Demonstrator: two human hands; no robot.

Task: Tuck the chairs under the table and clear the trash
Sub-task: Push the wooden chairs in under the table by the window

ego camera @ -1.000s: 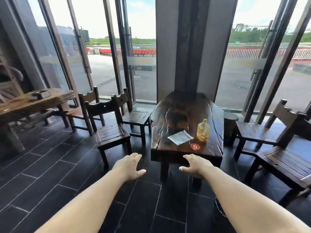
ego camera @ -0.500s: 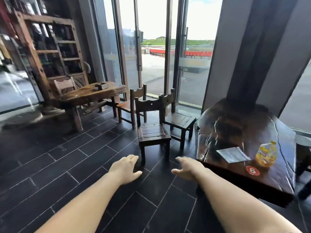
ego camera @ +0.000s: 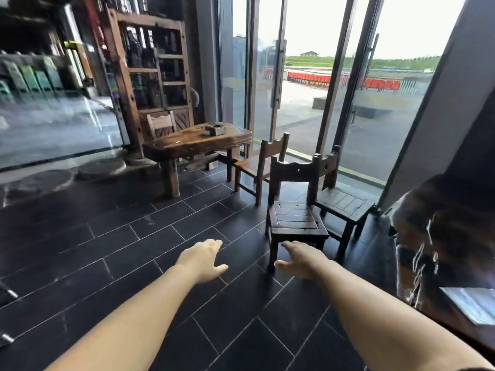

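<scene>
Left grip (ego camera: 202,259) and right grip (ego camera: 302,259) reach out, both spread and holding nothing. Two dark chairs, front chair (ego camera: 294,218) and rear chair (ego camera: 342,202), stand untucked beside the table (ego camera: 450,231), which carries one pale sheet (ego camera: 476,303).

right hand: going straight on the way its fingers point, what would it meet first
Most likely the nearest wooden chair, at its seat's front edge just past the right hand; depth is unclear in this one view.

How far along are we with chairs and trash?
Done: nothing. The near chair and the chair behind it stand out from the dark table. In hand: left hand and right hand, both empty, reach toward the near chair. Left: tucking chairs, clearing the paper on the table.
</scene>
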